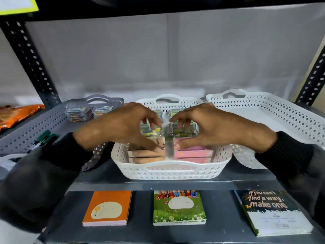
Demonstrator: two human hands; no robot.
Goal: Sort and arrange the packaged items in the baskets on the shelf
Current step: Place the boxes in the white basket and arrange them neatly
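Left hand: the left hand (121, 125) hangs over the middle basket, fingers curled in, pinching one side of a small blurred clear-wrapped packet (168, 136).
Right hand: the right hand (219, 127) mirrors it, thumb and fingers closed on the packet's other side; what the packet contains is too smeared to tell.
Middle basket: a white perforated plastic basket with handles (168, 170) sits at the shelf's front edge; yellow-and-blue small packs (182, 120) are lined up along its back, and flat pink packets (191, 153) lie toward its front right.
Left basket: a grey perforated plastic basket (35, 127) holds a few small multicoloured packs (79, 113) at the back and green-capped markers (44, 136) near the front.
Right basket: a white perforated plastic basket (281, 110), nothing visible in it.
Lower shelf: an orange notebook (107, 207), a green notebook with children pictured (178, 207) and a dark notebook with white lettering (274, 212) lie in a row, well apart.
Progress: I'd say partway. The middle basket looks mostly grouped and the held packet seems about to be placed there; the right basket is unused and the grey one looks sparse and loose.
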